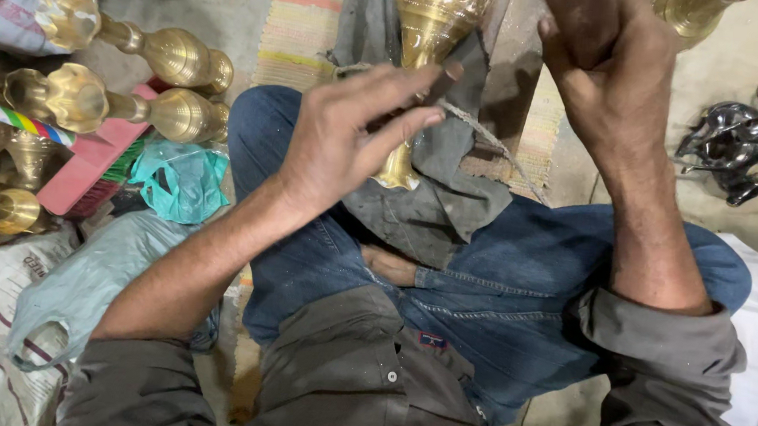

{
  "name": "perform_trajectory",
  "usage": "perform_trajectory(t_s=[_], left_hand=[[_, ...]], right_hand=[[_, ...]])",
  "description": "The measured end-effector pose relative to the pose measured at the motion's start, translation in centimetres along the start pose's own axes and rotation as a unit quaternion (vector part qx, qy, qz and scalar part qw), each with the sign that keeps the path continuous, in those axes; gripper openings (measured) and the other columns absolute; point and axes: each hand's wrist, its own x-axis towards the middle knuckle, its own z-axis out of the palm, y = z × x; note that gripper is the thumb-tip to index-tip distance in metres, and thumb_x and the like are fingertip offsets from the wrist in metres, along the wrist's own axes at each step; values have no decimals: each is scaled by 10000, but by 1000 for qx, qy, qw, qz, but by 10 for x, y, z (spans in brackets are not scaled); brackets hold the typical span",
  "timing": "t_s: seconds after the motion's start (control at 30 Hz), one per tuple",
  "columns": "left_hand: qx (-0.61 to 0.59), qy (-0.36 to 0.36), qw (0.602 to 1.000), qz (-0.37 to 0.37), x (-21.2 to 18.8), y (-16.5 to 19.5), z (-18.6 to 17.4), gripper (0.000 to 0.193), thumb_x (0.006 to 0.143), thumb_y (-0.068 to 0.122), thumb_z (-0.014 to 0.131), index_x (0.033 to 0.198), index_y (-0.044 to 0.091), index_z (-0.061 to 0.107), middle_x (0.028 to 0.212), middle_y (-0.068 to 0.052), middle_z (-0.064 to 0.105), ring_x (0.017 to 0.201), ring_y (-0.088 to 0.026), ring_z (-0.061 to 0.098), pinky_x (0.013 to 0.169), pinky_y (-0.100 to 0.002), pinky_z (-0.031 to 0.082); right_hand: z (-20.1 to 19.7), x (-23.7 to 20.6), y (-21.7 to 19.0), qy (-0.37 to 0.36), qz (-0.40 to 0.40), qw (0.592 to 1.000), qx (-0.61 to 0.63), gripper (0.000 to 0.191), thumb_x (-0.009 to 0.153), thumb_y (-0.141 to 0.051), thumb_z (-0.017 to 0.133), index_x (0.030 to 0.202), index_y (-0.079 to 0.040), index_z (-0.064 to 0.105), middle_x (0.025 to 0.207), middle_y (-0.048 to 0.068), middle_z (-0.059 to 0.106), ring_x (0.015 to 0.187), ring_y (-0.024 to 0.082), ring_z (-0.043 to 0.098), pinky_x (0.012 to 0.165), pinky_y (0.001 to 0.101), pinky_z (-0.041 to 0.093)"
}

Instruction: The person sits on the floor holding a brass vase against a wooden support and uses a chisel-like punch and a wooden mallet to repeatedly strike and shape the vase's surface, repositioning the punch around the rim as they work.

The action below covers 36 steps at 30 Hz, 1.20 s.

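The fingers of the left hand are curled loosely around a short dark tool, pinching it between thumb and fingertips so that its tip rests against the brass vase. The right hand is closed at the far edge of the view; it seems to steady the upper part of the vase, but what exactly it grips cannot be told, because its fingers are turned away.

The brass vase lies across the person's lap on a grey cloth, its narrow foot pointing near and its embossed body far. It looks stiff, fairly heavy and smooth, so probably slippery on bare skin; the patterned body or the flared foot would likely give the surest hold, and the cloth beneath helps to keep it from rolling.

On the left, well apart from the hands, several finished brass vases lie on the floor beside a pink board and a crumpled teal plastic bag. At the right, dark metal pieces lie on the floor.
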Motion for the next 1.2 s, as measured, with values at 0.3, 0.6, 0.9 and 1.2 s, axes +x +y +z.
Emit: perform_trajectory(t_s=[0.3, 0.6, 0.9, 1.2], left_hand=[[12, -15, 999, 38, 4, -3, -2, 339, 1064, 221, 748, 1331, 29, 665, 1131, -113, 751, 939, -180, 761, 798, -309, 648], [21, -30, 999, 27, 4, -3, -2, 372, 1057, 220, 753, 1354, 28, 637, 1111, -113, 745, 967, -193, 771, 814, -316, 657], [25, -28, 998, 47, 3, -7, -4, 333, 1053, 213, 772, 1315, 44, 655, 1078, -97, 749, 935, -182, 759, 790, -321, 636], [15, -19, 999, 44, 2, -6, -2, 357, 1073, 211, 754, 1362, 32, 646, 1098, -95, 734, 945, -175, 746, 798, -306, 634]], right_hand=[[-1, 0, -6, 71, -219, 969, -88, 234, 1044, 5, 862, 1176, 23, 669, 1021, 141, 729, 918, 268, 729, 779, 363, 550], [-1, 1, 4, 43, -272, 940, -202, 206, 863, -21, 860, 942, -7, 670, 775, 102, 674, 724, 231, 657, 657, 399, 492], [8, -9, 20, 0, -19, 997, 74, 272, 1045, -70, 801, 955, 18, 560, 736, 51, 548, 620, 120, 500, 605, 296, 419], [16, -10, 25, 30, -75, 992, 99, 229, 1067, -21, 765, 1025, 38, 548, 845, 74, 586, 771, 144, 584, 728, 296, 518]])
